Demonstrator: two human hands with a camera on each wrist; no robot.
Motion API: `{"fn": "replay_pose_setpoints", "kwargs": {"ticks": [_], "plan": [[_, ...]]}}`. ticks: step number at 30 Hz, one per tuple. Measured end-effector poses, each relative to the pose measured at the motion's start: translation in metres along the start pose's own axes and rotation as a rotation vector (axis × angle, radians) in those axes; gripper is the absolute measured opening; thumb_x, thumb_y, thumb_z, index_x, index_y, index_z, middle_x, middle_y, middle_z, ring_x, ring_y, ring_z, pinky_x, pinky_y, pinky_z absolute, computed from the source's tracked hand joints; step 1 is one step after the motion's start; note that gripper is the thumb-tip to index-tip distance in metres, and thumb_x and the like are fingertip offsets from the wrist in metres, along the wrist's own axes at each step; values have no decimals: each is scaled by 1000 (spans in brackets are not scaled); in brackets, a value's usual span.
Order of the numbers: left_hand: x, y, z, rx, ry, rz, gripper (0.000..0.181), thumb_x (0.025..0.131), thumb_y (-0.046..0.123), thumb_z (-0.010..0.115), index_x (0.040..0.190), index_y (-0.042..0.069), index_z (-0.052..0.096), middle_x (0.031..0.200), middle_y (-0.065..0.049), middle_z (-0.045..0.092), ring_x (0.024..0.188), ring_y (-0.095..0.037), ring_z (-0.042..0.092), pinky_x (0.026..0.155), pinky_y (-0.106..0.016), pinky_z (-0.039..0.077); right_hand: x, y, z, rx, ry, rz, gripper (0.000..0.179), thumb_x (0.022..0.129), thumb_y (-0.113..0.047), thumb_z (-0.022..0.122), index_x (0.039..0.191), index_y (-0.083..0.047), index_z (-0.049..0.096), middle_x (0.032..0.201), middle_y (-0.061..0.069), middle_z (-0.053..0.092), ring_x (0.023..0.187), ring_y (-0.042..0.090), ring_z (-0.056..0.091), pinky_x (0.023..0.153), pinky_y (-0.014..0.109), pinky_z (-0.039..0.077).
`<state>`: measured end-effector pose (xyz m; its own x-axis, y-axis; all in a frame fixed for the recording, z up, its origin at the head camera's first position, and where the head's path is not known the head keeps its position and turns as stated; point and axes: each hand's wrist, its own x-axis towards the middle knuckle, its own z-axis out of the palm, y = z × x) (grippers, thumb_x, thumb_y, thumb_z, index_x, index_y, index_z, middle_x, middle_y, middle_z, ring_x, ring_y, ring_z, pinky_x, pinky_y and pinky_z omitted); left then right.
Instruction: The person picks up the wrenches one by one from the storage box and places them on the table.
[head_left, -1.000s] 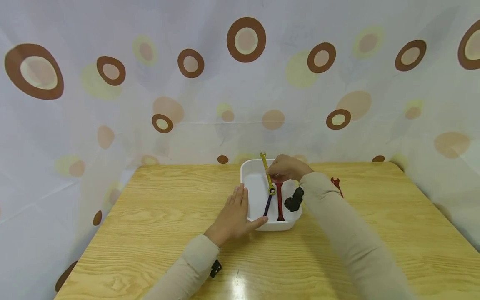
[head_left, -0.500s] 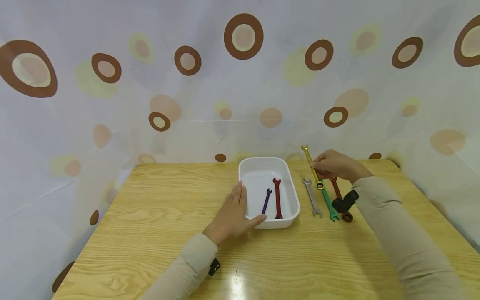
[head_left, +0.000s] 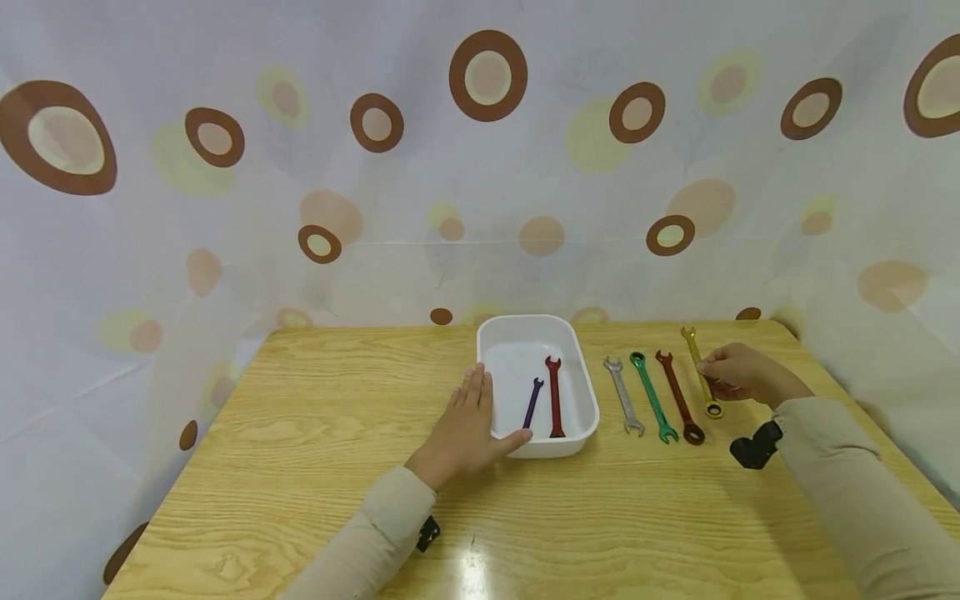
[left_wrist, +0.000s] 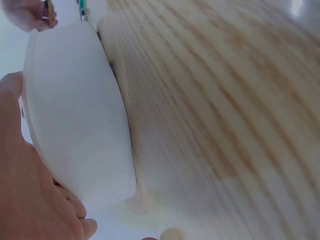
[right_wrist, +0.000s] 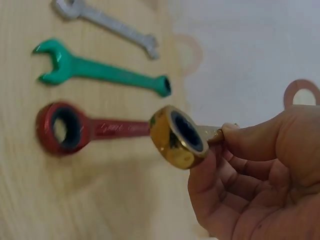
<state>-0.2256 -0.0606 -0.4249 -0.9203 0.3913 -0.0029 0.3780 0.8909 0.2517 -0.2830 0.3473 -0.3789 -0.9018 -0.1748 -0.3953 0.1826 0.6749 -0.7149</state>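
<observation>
Between thumb and fingers, my right hand (head_left: 752, 375) pinches a gold wrench (head_left: 699, 367) by its shaft, to the right of a row of wrenches on the table. In the right wrist view the ring end of the gold wrench (right_wrist: 179, 137) faces the camera, beside the red ratchet wrench (right_wrist: 62, 129). My left hand (head_left: 462, 429) lies with straight fingers along the left side of the white tray (head_left: 588, 392), its thumb at the front rim. Inside the tray are a small purple wrench (head_left: 533, 403) and a red open-end wrench (head_left: 555, 398).
On the wooden table (head_left: 337, 400), right of the tray, lie a silver wrench (head_left: 624, 396), a green wrench (head_left: 653, 398) and a red ratchet wrench (head_left: 679, 398), roughly parallel. A patterned curtain (head_left: 420, 192) hangs behind the table.
My right hand has carried the gold wrench from over the tray to the right, past the other wrenches, and lowered it towards the table. The left hand has stayed at the tray.
</observation>
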Motion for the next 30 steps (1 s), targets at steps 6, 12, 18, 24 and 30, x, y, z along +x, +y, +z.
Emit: {"fn": "replay_pose_setpoints", "kwargs": {"ticks": [6, 12, 18, 24, 30], "plan": [[1, -1, 0, 0, 4, -2, 109, 77, 81, 26, 146, 0, 3, 154, -15, -5, 142, -28, -2, 115, -40, 9, 5, 25, 5, -7, 13, 32, 31, 97, -13, 38, 107, 14, 48, 71, -1, 54, 59, 8, 52, 61, 27, 51], [1, 1, 0, 1, 2, 2, 108, 77, 80, 27, 146, 0, 4, 154, -15, -3, 142, -28, -1, 115, -41, 11, 6, 37, 12, 35, 6, 62, 25, 95, -9, 40, 97, 12, 53, 67, -2, 53, 58, 9, 52, 58, 28, 50], [1, 1, -1, 13, 3, 5, 108, 77, 81, 25, 146, 0, 4, 154, -15, -4, 142, -28, -1, 115, -40, 10, 10, 41, 15, 39, 17, 58, 22, 95, -8, 40, 86, 6, 55, 58, -4, 46, 50, 8, 44, 51, 25, 43], [1, 1, -1, 17, 6, 5, 108, 77, 80, 26, 146, 0, 5, 154, -16, -3, 142, -28, -1, 115, -40, 11, 18, 47, 14, -21, 50, 55, 23, 95, -8, 42, 86, 7, 57, 55, -4, 44, 48, 8, 42, 50, 26, 42], [1, 1, 0, 13, 3, 4, 108, 77, 81, 26, 146, 0, 5, 154, -16, -2, 142, -27, -1, 115, -40, 11, 28, 57, 11, -226, 117, 17, 27, 92, -16, 50, 74, 0, 63, 50, -5, 43, 44, 8, 42, 46, 26, 41]]}}
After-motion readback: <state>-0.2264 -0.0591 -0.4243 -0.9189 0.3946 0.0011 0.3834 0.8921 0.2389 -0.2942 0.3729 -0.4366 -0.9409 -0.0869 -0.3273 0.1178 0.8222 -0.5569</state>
